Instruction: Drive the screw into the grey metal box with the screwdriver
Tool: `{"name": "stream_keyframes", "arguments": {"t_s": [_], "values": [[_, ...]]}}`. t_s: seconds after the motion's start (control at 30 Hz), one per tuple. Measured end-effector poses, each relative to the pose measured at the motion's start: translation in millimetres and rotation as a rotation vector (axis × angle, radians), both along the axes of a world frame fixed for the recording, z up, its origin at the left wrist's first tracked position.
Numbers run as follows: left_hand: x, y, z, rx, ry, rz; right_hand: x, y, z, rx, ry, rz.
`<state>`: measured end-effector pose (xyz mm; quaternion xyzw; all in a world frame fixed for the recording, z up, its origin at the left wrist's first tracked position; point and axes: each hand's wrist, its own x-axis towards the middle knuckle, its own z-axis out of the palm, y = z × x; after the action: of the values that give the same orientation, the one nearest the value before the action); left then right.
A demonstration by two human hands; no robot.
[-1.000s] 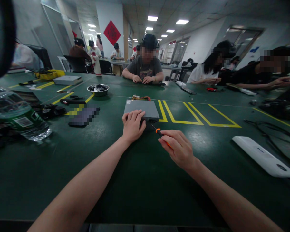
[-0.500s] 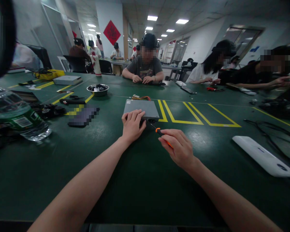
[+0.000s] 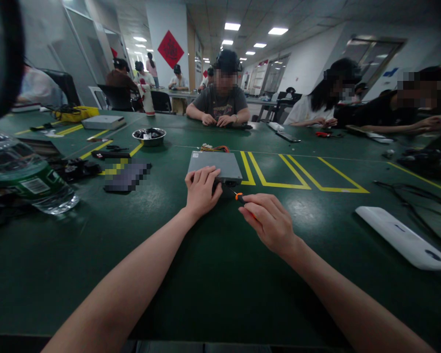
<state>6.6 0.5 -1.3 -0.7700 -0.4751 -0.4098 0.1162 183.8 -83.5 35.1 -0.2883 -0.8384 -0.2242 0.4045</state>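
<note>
A grey metal computer power supply (image 3: 226,165) lies on the green table in front of me, with coloured wires (image 3: 216,148) coming out at its far side. My left hand (image 3: 203,190) holds it at the near left corner, fingers laid over the top and thumb down by the near side. In my right hand (image 3: 270,220) is a screwdriver (image 3: 239,197) with an orange and black handle, pinched between thumb and fingers. Its thin shaft points at the socket side of the power supply. Whether the tip touches a screw I cannot tell.
A water bottle (image 3: 29,176) and a pixelated dark flat object (image 3: 127,177) are at left. Behind them is a metal bowl (image 3: 149,137) with small parts. A white device (image 3: 404,238) and black cables (image 3: 419,206) are at right. A co-worker (image 3: 220,103) sits opposite.
My right thumb and fingers have shifted slightly around the screwdriver handle, and less of its orange shows below them. The left hand and the power supply stay in place.
</note>
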Motion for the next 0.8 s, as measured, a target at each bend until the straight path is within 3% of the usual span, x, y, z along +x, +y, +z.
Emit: {"name": "stream_keyframes", "arguments": {"t_s": [0.13,0.3,0.5,0.7,0.8], "values": [[0,0,0.5,-0.010,0.004,-0.001,-1,1,7.2,-0.019,0.082,-0.044],[1,0,0.4,-0.013,0.000,0.006,-9,-7,5.2,0.096,-0.091,-0.217],[1,0,0.8,-0.015,0.001,0.006,-17,-17,-7.2,0.016,-0.143,-0.147],[0,0,0.9,-0.016,0.004,0.003,-12,-18,-5.6,-0.041,-0.061,-0.216],[0,0,1.0,-0.019,0.009,0.003,-10,-17,-6.0,-0.048,-0.027,-0.181]]}}
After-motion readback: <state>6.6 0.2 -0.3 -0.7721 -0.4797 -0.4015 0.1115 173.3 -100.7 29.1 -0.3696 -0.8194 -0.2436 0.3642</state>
